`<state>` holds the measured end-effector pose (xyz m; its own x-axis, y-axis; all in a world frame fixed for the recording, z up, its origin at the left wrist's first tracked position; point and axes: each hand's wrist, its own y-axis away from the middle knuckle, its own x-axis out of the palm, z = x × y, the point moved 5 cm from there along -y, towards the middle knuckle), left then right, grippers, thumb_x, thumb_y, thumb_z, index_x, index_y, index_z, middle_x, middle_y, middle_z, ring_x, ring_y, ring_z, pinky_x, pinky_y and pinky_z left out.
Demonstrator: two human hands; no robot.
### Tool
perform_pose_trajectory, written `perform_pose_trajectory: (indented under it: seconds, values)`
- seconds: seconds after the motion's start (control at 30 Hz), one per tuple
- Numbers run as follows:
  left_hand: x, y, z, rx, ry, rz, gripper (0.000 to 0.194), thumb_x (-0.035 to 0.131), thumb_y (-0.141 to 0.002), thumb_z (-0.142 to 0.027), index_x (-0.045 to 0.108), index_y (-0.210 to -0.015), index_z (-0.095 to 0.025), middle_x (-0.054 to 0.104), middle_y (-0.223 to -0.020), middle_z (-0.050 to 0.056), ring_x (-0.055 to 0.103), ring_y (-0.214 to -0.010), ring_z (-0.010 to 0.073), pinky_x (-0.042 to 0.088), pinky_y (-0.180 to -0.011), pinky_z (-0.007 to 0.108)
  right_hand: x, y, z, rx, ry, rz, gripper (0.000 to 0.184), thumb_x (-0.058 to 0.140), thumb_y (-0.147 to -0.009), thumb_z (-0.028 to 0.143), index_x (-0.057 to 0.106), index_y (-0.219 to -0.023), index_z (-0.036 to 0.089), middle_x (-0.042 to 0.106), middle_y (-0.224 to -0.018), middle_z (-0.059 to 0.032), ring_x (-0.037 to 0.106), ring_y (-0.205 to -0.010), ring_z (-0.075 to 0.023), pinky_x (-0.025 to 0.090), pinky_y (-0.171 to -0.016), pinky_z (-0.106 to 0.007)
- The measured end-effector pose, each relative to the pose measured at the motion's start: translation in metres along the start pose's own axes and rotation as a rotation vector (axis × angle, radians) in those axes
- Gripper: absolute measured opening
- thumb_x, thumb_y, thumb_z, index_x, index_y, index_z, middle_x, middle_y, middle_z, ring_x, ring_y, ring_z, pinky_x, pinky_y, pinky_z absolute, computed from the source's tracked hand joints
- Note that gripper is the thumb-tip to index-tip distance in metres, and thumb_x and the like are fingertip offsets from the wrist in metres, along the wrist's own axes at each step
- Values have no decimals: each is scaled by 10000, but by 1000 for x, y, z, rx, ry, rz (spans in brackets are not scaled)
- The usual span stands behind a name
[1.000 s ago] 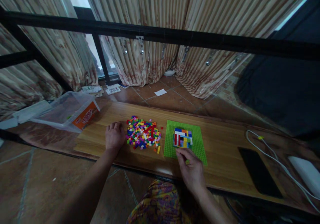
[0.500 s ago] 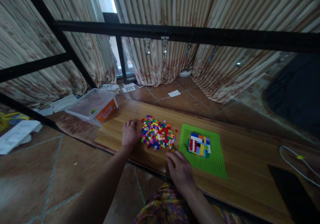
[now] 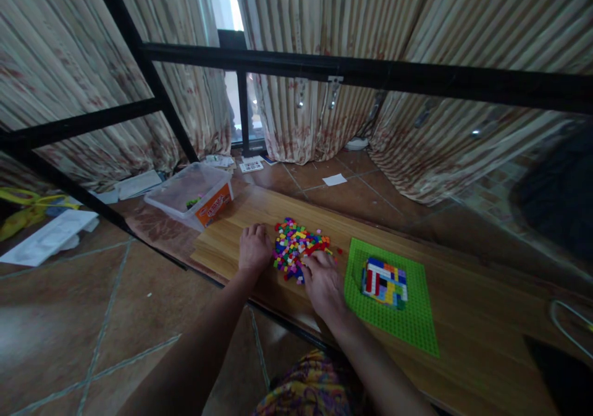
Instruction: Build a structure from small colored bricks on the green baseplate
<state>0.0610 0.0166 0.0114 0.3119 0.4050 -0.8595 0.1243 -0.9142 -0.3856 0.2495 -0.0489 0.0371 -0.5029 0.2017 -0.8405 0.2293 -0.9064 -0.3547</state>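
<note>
Loose bricks (image 3: pixel 293 249) piled mid-tabletop (image 3: pixel 467 317). Right hand (image 3: pixel 324 283) at pile's near right side, fingers bent; can't tell how far its grip is open or if it has a brick. Left hand (image 3: pixel 256 250) palm-down just left of pile, fingers curled, grip hidden. Build (image 3: pixel 384 281) on green baseplate (image 3: pixel 419 326), right of pile. Clear bin (image 3: pixel 173 196) by left end, few green bits (image 3: pixel 192 203) inside. Near edge under both forearms; wood runs right to black slab (image 3: pixel 560 373). Black bar (image 3: pixel 370 72) crosses before curtains (image 3: pixel 319 8).
</note>
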Motion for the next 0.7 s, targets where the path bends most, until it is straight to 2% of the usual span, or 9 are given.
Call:
perform_pose_trajectory:
  seconds: [0.17,0.37,0.7]
  values:
    - [-1,0,0,0,3,4,300,419,-870,-189,622,-1085,-137,632,-1096,141,536,-1024,287,431,-916,430,3,2,10,-20,-64,-35,203,489,-939,236,689,-972,234,614,-966,-69,554,-915,-217,455,-806,-341]
    - [-1,0,0,-6,9,10,276,419,-874,-193,629,-1047,-146,634,-1095,139,542,-1024,286,429,-906,430,10,8,17,-68,-111,-9,164,568,-902,245,681,-1021,243,618,-1022,-66,558,-965,-224,463,-850,-349]
    - [-1,0,0,-18,15,15,267,428,-868,-196,633,-1032,-149,636,-1106,132,540,-1034,285,423,-918,425,-3,24,-15,-19,-70,-63,188,527,-911,210,689,-1003,236,630,-989,-63,564,-920,-220,473,-824,-359]
